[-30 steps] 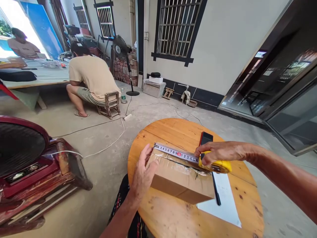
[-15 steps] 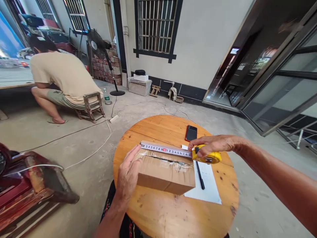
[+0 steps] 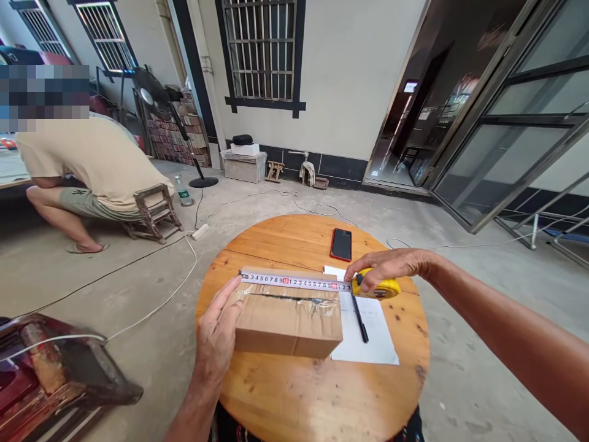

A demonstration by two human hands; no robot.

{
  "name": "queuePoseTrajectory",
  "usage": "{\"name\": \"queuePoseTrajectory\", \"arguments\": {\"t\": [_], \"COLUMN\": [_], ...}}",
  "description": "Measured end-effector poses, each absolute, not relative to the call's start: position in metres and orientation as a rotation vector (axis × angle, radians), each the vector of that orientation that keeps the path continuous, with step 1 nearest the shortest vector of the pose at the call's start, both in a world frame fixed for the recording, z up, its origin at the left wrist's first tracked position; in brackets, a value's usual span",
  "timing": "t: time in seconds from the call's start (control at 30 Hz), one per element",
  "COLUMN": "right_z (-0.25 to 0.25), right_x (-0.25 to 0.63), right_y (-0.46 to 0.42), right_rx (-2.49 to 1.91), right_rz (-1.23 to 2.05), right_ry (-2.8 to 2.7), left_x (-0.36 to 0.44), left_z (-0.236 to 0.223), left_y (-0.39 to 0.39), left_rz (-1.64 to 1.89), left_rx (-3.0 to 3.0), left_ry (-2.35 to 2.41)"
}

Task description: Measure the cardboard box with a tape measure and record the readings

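Note:
A taped cardboard box (image 3: 288, 319) lies on a round wooden table (image 3: 317, 393). My left hand (image 3: 216, 334) rests flat against the box's left end, fingers stretched out, thumb near the tip of the tape blade. My right hand (image 3: 381, 267) grips a yellow tape measure (image 3: 380, 287) just past the box's right end. Its blade (image 3: 294, 281) runs along the box's far top edge. A white sheet of paper (image 3: 368, 334) lies right of the box with a black pen (image 3: 359, 318) on it. A dark phone in a red case (image 3: 341, 244) lies farther back.
A person in a beige shirt (image 3: 92, 162) sits on a small wooden stool (image 3: 154, 209) at the left, back turned. White and black cables (image 3: 151, 310) cross the concrete floor. A dark red wooden piece (image 3: 59, 368) stands at the lower left. A standing fan (image 3: 159, 101) and a glass door (image 3: 506, 147) are behind.
My view has turned right, so the table and box have slid left in the picture. The extended blade now reads longer, reaching past the box's right end. Both hands keep their hold.

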State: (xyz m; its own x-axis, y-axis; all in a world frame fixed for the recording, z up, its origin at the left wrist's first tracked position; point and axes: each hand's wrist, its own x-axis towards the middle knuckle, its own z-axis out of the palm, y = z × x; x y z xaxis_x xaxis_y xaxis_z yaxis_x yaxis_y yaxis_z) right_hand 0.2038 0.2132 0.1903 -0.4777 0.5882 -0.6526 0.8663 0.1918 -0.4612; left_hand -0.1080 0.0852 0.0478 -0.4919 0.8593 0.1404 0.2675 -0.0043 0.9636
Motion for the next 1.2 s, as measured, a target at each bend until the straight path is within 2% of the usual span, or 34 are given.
{"name": "queuePoseTrajectory", "arguments": {"t": [0.2, 0.33, 0.43, 0.5, 0.57, 0.73, 0.93, 1.2], "right_z": [0.191, 0.190, 0.180, 0.167, 0.152, 0.131, 0.141, 0.115], "right_x": [0.203, 0.214, 0.217, 0.213, 0.205, 0.182, 0.160, 0.162], "right_y": [0.214, 0.199, 0.162, 0.128, 0.094, 0.045, 0.039, 0.045], "right_rx": [1.395, 1.446, 1.516, 1.556, 1.636, 1.762, 1.753, 1.752], "right_rz": [-1.184, -1.308, -1.700, -2.120, -2.304, -2.435, -2.475, -2.286], "right_ry": [2.142, 2.297, 2.296, 2.031, 1.832, 1.549, 1.609, 1.755], "left_x": [-0.105, -0.102, -0.098, -0.095, -0.093, -0.096, -0.103, -0.100], "left_z": [0.048, 0.047, 0.046, 0.046, 0.047, 0.041, 0.019, 0.012], "left_y": [0.084, 0.084, 0.086, 0.087, 0.087, 0.082, 0.072, 0.076], "left_rz": [1.596, 1.669, 1.665, 1.658, 1.655, 1.669, 1.684, 1.714], "left_rx": [1.142, 1.211, 1.259, 1.261, 1.269, 1.224, 1.264, 1.351], "left_ry": [1.794, 1.779, 1.762, 1.744, 1.733, 1.683, 1.630, 1.690]}}
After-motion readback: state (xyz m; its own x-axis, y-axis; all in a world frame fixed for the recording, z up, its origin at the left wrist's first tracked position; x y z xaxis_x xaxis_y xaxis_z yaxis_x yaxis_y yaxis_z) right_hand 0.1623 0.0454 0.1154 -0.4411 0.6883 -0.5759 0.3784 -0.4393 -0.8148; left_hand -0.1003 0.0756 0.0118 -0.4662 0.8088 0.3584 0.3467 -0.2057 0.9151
